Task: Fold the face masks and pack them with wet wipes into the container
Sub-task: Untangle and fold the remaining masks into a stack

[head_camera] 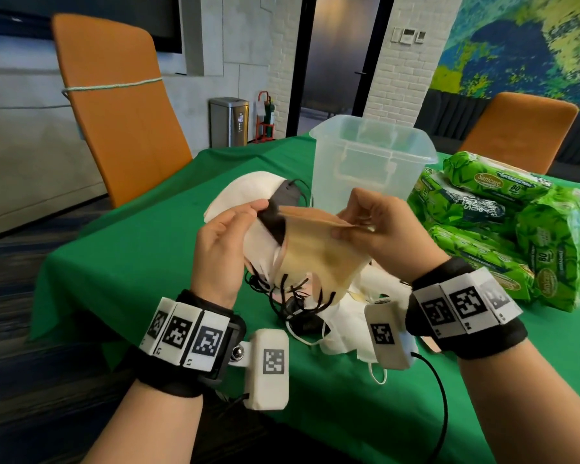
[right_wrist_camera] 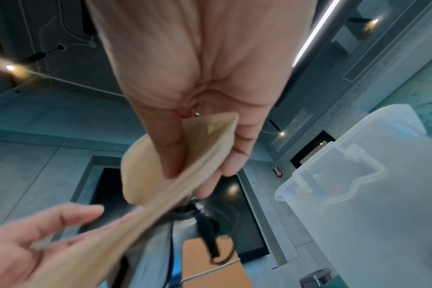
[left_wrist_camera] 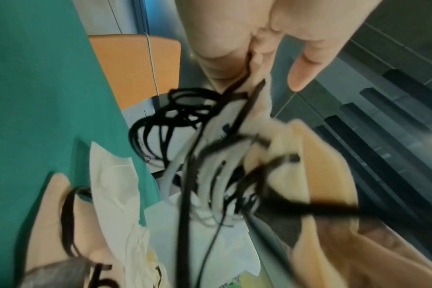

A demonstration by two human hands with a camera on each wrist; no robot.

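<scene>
I hold a tan face mask [head_camera: 318,249] in the air above the green table, in front of the clear plastic container [head_camera: 372,159]. My right hand [head_camera: 365,222] pinches the mask's right end between thumb and fingers; the tan mask [right_wrist_camera: 185,165] shows folded under that thumb. My left hand [head_camera: 228,242] grips a bundle of white and black masks [head_camera: 268,229] at the tan mask's left end. Black and white ear loops [left_wrist_camera: 197,155] dangle below my left hand [left_wrist_camera: 249,58]. More white masks [head_camera: 248,189] lie on the table behind and under my hands.
Green wet wipe packs [head_camera: 503,229] are stacked at the right of the table, beside the container. Two orange chairs [head_camera: 121,105] stand behind the table. A green cloth [head_camera: 141,249] covers the table. A steel bin [head_camera: 229,122] stands by the far wall.
</scene>
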